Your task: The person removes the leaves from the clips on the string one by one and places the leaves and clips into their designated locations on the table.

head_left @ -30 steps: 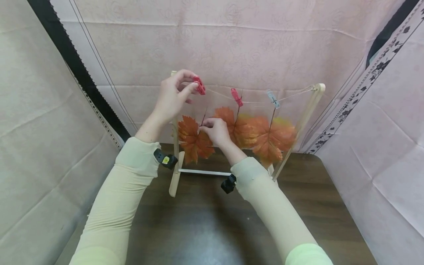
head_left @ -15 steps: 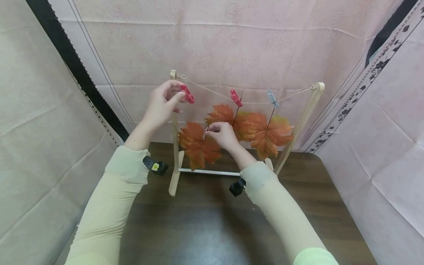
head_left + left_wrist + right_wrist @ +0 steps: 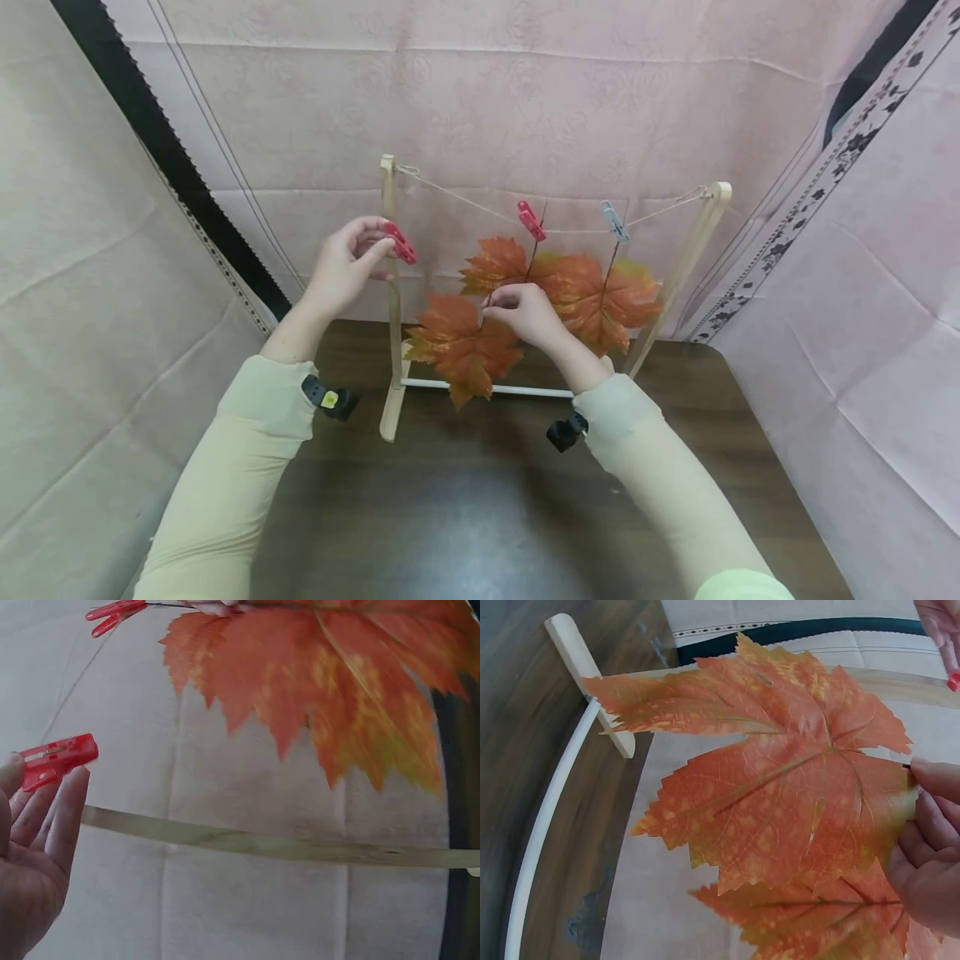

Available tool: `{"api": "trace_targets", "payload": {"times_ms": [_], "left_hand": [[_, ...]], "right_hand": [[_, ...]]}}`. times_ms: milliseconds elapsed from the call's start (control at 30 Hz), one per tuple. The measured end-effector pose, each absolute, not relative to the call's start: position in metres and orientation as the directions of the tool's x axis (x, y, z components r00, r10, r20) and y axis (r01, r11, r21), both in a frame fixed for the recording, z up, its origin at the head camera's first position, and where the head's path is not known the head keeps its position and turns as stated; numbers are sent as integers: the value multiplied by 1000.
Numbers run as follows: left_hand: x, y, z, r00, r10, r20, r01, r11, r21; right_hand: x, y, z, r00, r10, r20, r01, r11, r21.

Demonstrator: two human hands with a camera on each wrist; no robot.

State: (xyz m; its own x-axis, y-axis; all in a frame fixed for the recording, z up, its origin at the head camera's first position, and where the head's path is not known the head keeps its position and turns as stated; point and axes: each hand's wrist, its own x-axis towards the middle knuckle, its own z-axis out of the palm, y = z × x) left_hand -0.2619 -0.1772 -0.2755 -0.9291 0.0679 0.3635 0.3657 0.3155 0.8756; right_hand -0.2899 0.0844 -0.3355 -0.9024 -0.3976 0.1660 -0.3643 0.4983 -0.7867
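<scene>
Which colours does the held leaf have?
Orange-red with yellowish patches; the held leaf shows best in the right wrist view.

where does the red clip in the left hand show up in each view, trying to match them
Head: the red clip is left of centre, pinched by the left hand.
Left wrist: the red clip is near the left edge, just above mid-height.
Right wrist: the red clip is partly cut off at the right edge, upper part.
Shared landmark: the orange leaf held by the right hand.
</scene>
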Motion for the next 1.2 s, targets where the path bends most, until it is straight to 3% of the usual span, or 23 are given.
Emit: {"api": "trace_targets", "payload": {"times_ms": [433, 733, 1200], "left_hand": [[-264, -189, -304, -953, 47, 300, 301, 265, 916], [-253, -204, -328, -966, 59, 251, 257, 226, 939], [-240, -218, -387, -989, 120, 82, 112, 274, 955]], "right_hand": [[-275, 119, -335, -888, -454, 73, -338, 538, -772], [-275, 146, -340, -792, -609, -35, -384, 542, -747], [-272, 204, -371, -700, -691, -180, -377, 572, -729]]}}
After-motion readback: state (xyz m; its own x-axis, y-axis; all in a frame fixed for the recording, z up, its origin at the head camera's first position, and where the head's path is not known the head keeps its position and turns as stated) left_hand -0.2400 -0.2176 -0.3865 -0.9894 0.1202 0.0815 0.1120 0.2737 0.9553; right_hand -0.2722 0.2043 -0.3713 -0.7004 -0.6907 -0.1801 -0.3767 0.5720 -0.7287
